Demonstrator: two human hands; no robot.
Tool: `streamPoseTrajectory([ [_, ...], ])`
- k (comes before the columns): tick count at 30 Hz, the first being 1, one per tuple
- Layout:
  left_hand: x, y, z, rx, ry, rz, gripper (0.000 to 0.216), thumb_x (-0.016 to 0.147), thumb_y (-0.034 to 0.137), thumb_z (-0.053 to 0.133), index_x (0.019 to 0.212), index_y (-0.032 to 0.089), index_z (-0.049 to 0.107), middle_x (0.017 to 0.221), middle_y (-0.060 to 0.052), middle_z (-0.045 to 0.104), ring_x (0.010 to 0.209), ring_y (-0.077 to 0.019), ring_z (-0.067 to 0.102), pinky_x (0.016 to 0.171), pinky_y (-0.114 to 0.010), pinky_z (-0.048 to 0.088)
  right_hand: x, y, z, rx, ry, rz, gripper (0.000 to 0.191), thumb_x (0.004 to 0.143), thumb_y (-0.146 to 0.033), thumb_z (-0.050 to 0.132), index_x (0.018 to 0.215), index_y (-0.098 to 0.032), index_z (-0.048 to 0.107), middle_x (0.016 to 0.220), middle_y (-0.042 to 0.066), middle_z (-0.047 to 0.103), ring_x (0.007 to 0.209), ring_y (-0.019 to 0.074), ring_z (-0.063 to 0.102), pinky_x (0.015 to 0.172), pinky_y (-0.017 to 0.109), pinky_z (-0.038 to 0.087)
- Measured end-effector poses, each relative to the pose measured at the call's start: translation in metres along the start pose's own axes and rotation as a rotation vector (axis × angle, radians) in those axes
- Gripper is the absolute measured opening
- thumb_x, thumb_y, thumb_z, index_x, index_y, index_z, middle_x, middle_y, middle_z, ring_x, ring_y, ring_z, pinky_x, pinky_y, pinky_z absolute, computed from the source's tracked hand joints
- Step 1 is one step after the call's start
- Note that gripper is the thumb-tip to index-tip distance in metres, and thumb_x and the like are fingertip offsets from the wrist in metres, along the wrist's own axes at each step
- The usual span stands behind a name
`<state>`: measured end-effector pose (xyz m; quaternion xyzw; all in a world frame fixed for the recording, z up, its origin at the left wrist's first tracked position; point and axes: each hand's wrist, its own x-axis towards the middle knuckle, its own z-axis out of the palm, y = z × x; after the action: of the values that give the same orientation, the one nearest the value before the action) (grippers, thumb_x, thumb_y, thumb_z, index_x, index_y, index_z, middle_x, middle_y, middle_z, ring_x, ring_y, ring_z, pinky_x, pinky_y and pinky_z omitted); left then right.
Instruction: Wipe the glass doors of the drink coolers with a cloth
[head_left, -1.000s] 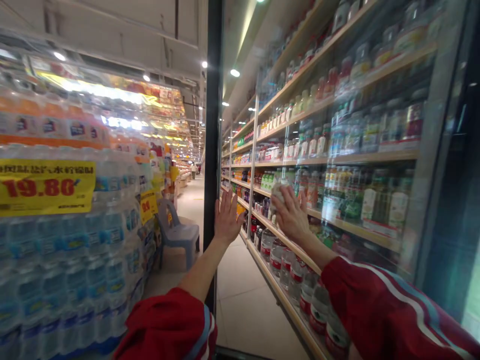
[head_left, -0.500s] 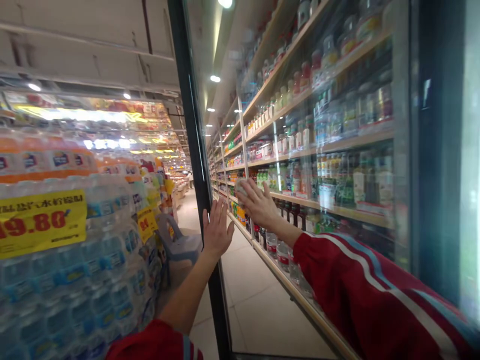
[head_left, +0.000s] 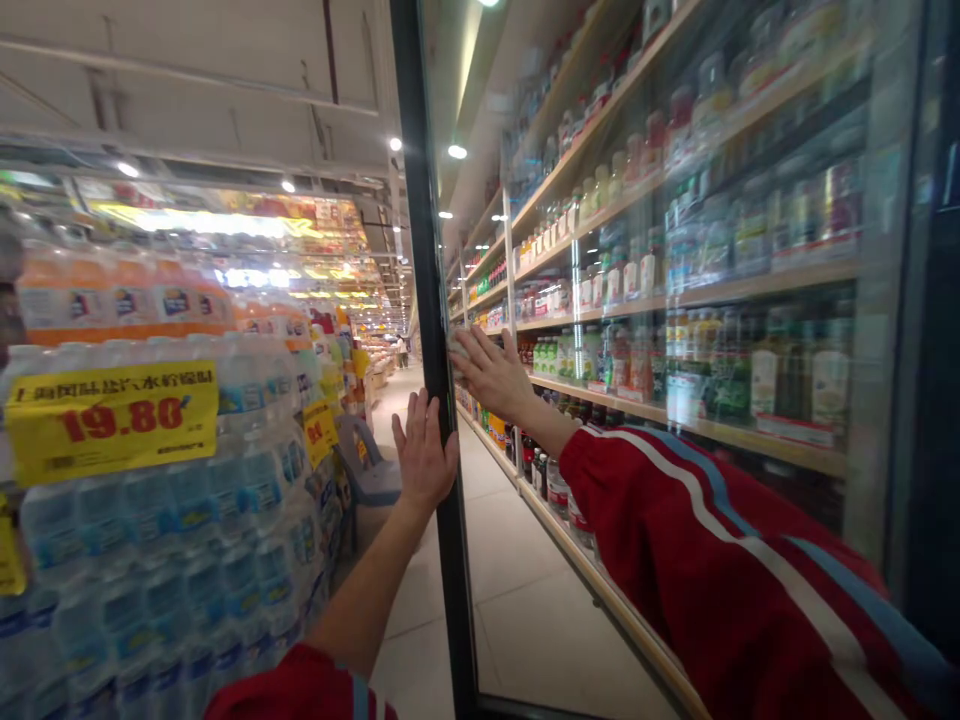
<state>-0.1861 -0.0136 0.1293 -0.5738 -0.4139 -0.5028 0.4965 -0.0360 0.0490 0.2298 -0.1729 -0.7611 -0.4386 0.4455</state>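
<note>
A tall glass door [head_left: 525,560] with a black frame [head_left: 429,250] stands in front of me. My left hand [head_left: 426,455] rests against the frame's edge, fingers spread and stretched upward, with nothing in it. Higher up and further right, my right hand [head_left: 491,378] lies against the glass near the frame. Under its fingers it presses a small pale cloth [head_left: 456,343], mostly covered by the hand. Both arms wear red sleeves with white and blue stripes.
Shelves of bottled drinks [head_left: 615,300] show in the glass on the right. Stacked water packs [head_left: 157,580] with a yellow price sign [head_left: 112,420] stand on the left. Behind my left hand is a grey plastic chair [head_left: 367,460]; an aisle stretches beyond.
My right hand has slid left across the glass with the cloth, closer to the frame. My left hand has shifted left off the glass side onto the frame's edge. The view has turned left.
</note>
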Motion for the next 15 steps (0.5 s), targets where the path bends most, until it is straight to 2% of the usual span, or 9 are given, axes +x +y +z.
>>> streamPoseTrajectory([
  [3,-0.001,-0.004,-0.003,0.024,0.032,-0.003,0.054,0.091,0.028,0.044,0.141,0.01,0.034,0.146,-0.021,0.039,0.143,-0.0225,0.02,0.117,-0.045,0.01,0.0,-0.009,0.002,0.035,-0.032,0.031,0.043,0.091,-0.026,0.046,0.133,-0.018,0.049,0.152,0.012,0.032,0.142,0.0306,0.022,0.114,0.062,0.009],
  [7,-0.001,-0.007,-0.005,0.02,0.024,-0.039,0.054,0.091,0.029,0.044,0.14,0.009,0.035,0.146,-0.022,0.039,0.143,-0.0228,0.022,0.117,-0.045,0.01,-0.038,-0.025,0.008,0.06,-0.087,-0.142,0.044,0.087,-0.024,0.051,0.131,-0.018,0.051,0.149,0.013,0.037,0.141,0.0301,0.026,0.114,0.06,0.01],
  [10,0.002,-0.004,-0.006,-0.006,-0.008,-0.06,0.055,0.091,0.03,0.044,0.141,0.01,0.034,0.147,-0.021,0.037,0.143,-0.0236,0.021,0.117,-0.046,0.01,-0.054,-0.017,0.005,0.042,-0.107,-0.248,0.043,0.087,-0.024,0.051,0.13,-0.02,0.051,0.149,0.011,0.039,0.14,0.0278,0.029,0.115,0.058,0.01],
  [12,0.006,0.002,-0.005,-0.012,-0.014,-0.051,0.054,0.091,0.03,0.044,0.14,0.01,0.035,0.146,-0.021,0.038,0.143,-0.0236,0.022,0.117,-0.046,0.009,-0.048,0.001,-0.004,0.013,-0.1,-0.195,0.044,0.088,-0.024,0.05,0.131,-0.022,0.05,0.15,0.009,0.037,0.141,0.0271,0.027,0.115,0.058,0.009],
  [15,0.012,0.013,-0.003,-0.006,0.005,-0.013,0.051,0.091,0.029,0.043,0.137,0.009,0.039,0.145,-0.021,0.041,0.142,-0.0234,0.023,0.117,-0.045,0.01,-0.026,0.037,-0.024,-0.048,-0.031,0.064,0.046,0.089,-0.024,0.047,0.135,-0.023,0.047,0.152,0.01,0.032,0.143,0.0279,0.02,0.114,0.06,0.006],
])
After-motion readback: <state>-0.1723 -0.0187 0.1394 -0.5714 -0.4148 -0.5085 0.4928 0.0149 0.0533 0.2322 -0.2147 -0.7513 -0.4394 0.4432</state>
